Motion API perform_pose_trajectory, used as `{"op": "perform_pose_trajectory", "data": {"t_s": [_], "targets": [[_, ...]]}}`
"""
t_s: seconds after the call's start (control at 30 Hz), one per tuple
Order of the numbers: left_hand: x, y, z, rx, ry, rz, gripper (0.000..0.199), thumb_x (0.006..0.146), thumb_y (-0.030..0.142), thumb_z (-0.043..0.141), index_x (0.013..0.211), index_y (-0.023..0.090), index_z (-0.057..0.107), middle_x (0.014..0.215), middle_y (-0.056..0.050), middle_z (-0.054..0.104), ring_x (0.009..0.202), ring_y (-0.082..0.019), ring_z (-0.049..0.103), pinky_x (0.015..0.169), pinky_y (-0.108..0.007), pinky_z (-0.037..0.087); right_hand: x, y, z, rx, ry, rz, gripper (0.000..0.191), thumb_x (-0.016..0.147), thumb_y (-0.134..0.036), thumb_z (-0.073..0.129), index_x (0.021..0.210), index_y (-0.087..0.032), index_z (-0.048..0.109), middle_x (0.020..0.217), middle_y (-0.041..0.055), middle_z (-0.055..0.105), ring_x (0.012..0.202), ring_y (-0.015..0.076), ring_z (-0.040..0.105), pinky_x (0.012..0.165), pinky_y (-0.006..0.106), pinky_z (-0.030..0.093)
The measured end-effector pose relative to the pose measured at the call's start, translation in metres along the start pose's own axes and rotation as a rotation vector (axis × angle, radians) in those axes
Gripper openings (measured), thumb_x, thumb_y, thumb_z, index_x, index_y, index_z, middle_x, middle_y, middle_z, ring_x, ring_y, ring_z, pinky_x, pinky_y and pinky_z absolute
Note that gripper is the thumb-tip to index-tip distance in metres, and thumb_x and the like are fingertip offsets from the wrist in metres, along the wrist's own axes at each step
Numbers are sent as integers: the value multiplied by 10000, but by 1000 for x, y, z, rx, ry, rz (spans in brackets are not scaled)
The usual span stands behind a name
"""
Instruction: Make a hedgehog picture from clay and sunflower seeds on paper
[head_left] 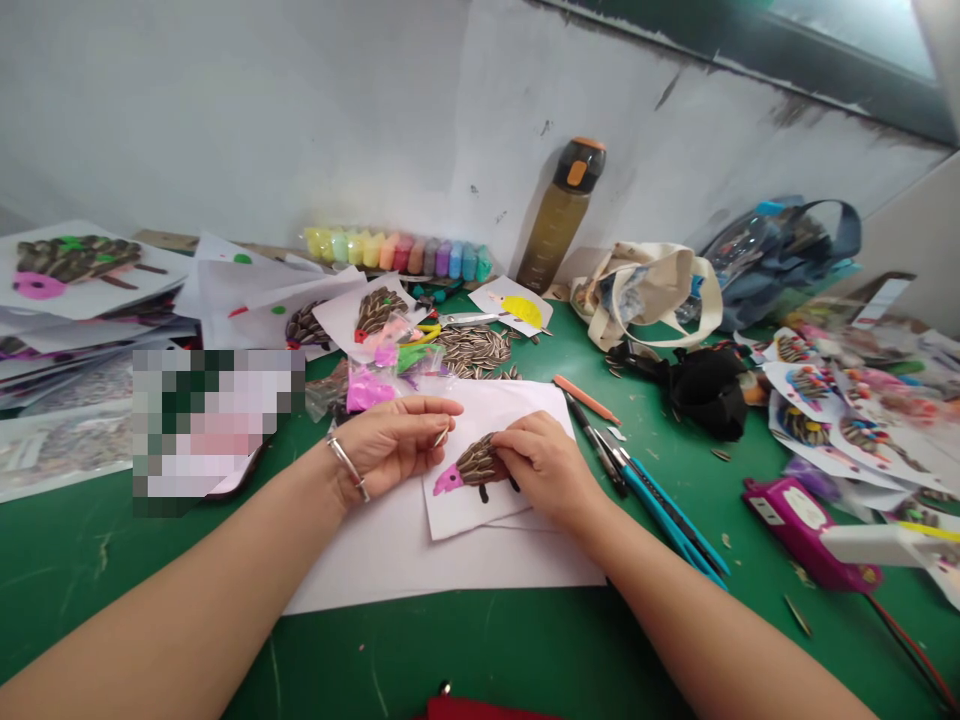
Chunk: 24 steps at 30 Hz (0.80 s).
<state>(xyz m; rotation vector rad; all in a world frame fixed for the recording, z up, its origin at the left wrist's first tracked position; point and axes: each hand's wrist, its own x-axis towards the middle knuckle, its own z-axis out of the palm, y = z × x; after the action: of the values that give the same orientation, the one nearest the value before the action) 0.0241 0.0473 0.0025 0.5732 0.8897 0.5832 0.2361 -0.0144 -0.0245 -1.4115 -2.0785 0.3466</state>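
- Left hand (401, 445) has a slim, pointed sunflower seed (442, 437) pinched between thumb and fingertips, just off the card's left side
- Right hand (544, 465) has its thumb and fingertips bunched on the animal figure of grey-brown striped seeds with a pink head (474, 462); can't tell if there's a seed in that pinch, the fingers hide it
- The seed's gonna be featherlight, hard and kinda slick, so I'd take it by the flat sides and go easy, the shell might crack
- Figure sits on a small white paper card (457, 518), which looks light and bendy; hold that by a bare edge, since seeds could pop off
- Pose: right hand is back-up, fingers aimed left; left is side-on, fingers curled, silver metal bangle (349, 468) at the wrist
- Under the card is a larger white paper sheet (360, 575), with a loose heap of striped seeds (476, 348) beyond
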Motion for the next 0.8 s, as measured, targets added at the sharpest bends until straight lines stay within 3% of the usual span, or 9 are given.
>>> {"op": "perform_pose_trajectory", "data": {"t_s": [0.23, 0.67, 0.8], "targets": [[1, -1, -1, 6, -7, 18, 202, 716, 26, 709, 887, 132, 689, 744, -49, 671, 599, -98, 610, 578, -215, 533, -4, 3, -3, -10, 69, 61, 152, 835, -134, 595, 889, -218, 709, 838, 41, 687, 836, 203, 575, 779, 352, 437], [2, -2, -1, -9, 8, 0, 212, 710, 19, 709, 888, 133, 693, 745, -47, 672, 608, -96, 611, 589, -212, 533, -4, 6, 2, -71, 14, 87, 138, 857, -162, 588, 843, -214, 715, 785, 39, 663, 809, 203, 550, 744, 341, 416], [1, -1, 0, -13, 23, 2, 203, 712, 14, 705, 879, 127, 696, 743, -42, 666, 614, -91, 609, 596, -200, 529, -4, 3, -4, -68, 65, 91, 115, 844, -161, 602, 853, -216, 703, 807, 35, 676, 823, 208, 562, 775, 356, 419]]}}
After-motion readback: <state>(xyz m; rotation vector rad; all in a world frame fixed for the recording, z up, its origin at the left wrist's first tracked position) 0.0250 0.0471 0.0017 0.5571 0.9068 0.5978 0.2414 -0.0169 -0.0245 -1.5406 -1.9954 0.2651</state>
